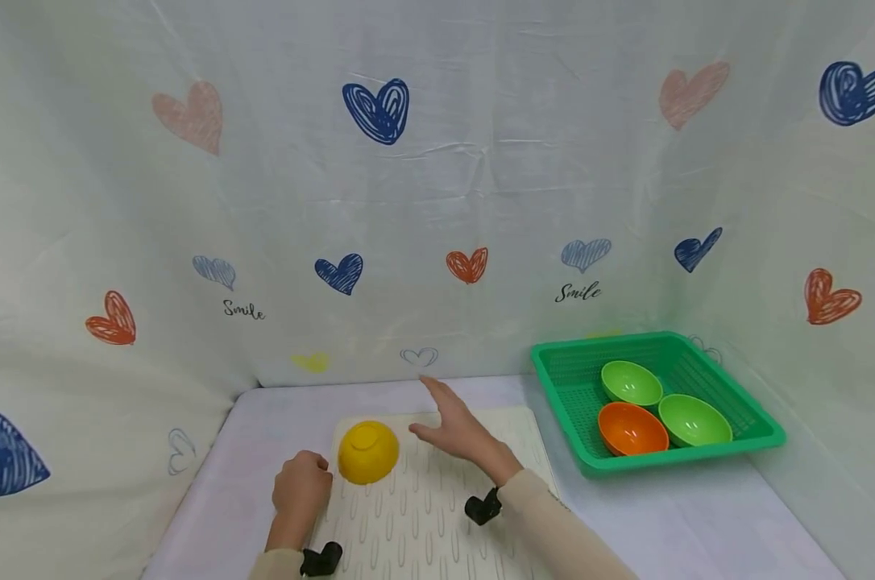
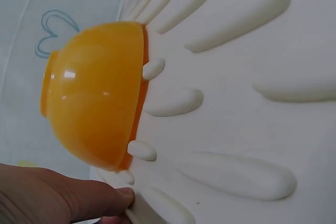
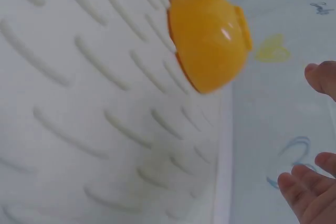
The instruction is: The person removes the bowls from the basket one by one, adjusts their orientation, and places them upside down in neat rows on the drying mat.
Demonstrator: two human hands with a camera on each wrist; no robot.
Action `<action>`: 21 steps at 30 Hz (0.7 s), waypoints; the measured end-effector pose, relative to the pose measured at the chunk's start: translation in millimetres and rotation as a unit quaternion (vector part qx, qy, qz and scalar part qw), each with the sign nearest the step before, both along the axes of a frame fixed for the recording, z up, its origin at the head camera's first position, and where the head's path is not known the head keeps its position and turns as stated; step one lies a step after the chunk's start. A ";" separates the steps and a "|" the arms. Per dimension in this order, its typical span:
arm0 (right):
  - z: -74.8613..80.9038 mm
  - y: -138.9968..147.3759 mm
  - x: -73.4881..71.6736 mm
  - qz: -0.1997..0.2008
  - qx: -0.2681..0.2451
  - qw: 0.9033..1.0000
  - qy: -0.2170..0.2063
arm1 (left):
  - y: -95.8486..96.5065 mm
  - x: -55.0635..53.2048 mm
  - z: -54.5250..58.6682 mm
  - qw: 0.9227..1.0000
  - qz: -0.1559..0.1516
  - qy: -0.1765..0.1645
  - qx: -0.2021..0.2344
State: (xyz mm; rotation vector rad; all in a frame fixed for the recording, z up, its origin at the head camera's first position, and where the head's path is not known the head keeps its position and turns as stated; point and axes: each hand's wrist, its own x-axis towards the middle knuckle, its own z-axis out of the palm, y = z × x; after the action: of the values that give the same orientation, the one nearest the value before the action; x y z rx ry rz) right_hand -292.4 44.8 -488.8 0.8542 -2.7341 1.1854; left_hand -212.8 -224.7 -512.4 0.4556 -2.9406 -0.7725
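A yellow bowl (image 1: 368, 453) sits upside down on a white ridged draining mat (image 1: 416, 515), toward its far left corner. Just left of the bowl, my left hand (image 1: 302, 486) pinches the left edge of the mat; the left wrist view shows its thumb (image 2: 100, 199) on top of the edge and a bit of finger below. My right hand (image 1: 458, 428) hovers over the mat to the right of the bowl, thumb and fingers spread and holding nothing. In the right wrist view its fingers (image 3: 310, 195) are apart from the bowl.
A green basket (image 1: 568, 419) stands at the right on the white-covered table (image 1: 227, 483). In it lie an orange bowl (image 1: 632, 429) and two green bowls, one at the back (image 1: 630, 382) and one at the right (image 1: 694, 420). A heart-printed curtain (image 1: 437, 201) surrounds the table.
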 end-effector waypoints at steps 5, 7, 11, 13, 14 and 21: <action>27.5 44.5 -15.9 -0.033 -0.028 0.999 0.027 | -0.3 -0.2 -0.1 1.000 0.003 -0.001 -0.001; 36.0 61.7 -22.4 -0.047 -0.037 0.998 0.037 | -1.3 0.0 -0.3 1.000 0.006 -0.004 -0.002; 50.4 93.4 -33.3 -0.069 -0.044 0.995 0.058 | -4.1 -0.4 -0.4 1.000 0.014 -0.013 -0.003; 57.1 109.4 -35.7 -0.086 -0.043 0.994 0.052 | -4.6 -0.9 0.0 1.000 0.016 -0.019 0.000; 60.4 117.3 -36.2 -0.094 -0.042 0.994 0.045 | -4.6 -1.2 0.5 1.000 0.016 -0.022 0.002; 65.4 171.9 -46.7 -0.159 -0.011 0.987 0.028 | -3.8 -2.1 1.1 1.000 0.012 -0.025 0.004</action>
State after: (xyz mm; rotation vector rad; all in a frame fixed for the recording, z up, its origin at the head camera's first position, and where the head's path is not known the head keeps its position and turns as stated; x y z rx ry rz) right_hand -339.0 216.6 -423.4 0.4181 -2.6738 1.1061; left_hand -214.9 -228.5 -511.3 0.5179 -2.9721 -0.7813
